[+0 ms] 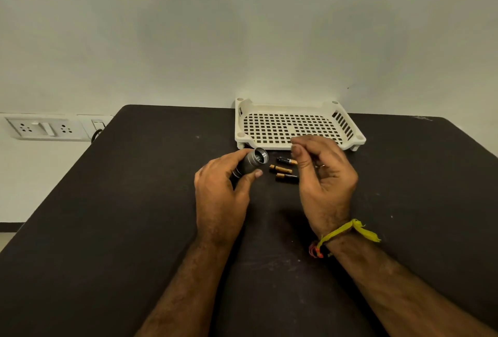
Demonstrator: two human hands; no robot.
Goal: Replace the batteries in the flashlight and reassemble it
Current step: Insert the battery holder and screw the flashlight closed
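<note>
Left hand (221, 188) grips a grey metal flashlight (252, 163), open end up; right hand (323, 175) hovers loosely curled, empty, over three black-and-copper batteries (281, 169) beside it. Check polarity first.

A cream slotted tray (296, 110) sits on the dark table (134, 202), wall sockets (45, 128) behind.

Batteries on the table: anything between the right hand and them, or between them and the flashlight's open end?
Nothing visible. The right hand hovers beside the three batteries on the table, holding nothing that shows. The left hand grips the flashlight, its open end tilted toward the batteries, with bare tabletop between.
</note>
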